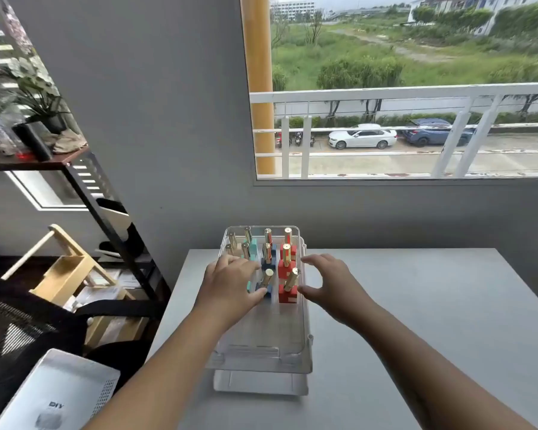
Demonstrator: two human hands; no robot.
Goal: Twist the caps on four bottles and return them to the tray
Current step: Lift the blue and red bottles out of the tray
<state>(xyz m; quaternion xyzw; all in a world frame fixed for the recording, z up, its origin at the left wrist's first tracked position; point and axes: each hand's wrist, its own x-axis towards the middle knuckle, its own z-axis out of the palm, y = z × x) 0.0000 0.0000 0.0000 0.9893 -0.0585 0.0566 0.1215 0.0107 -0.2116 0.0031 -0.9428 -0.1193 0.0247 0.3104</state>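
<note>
Two bare hands reach toward a clear plastic tray [306,352] that stands on the grey tabletop [416,305] near its left edge. About ten small bottles [266,252] with gold caps stand in rows in the tray's far half, their bodies teal, blue and red from left to right, with paler ones at the far left. Nearest the person, a blue bottle [267,279] and a red bottle [288,293] lean to the right, side by side.

The left hand [230,283] is over the tray's left side, knuckles up, fingers bent down over the teal row, and its thumb [257,294] points at the foot of the blue bottle. Whether those fingers grip anything beneath them cannot be told, since the hand hides the spot. The right hand [333,283] hovers just outside the tray's right wall, its fingers [311,259] spread wide in a loose curve and holding nothing, thumb close to the red bottle.

A white box [59,395] sits at the lower left.
</note>
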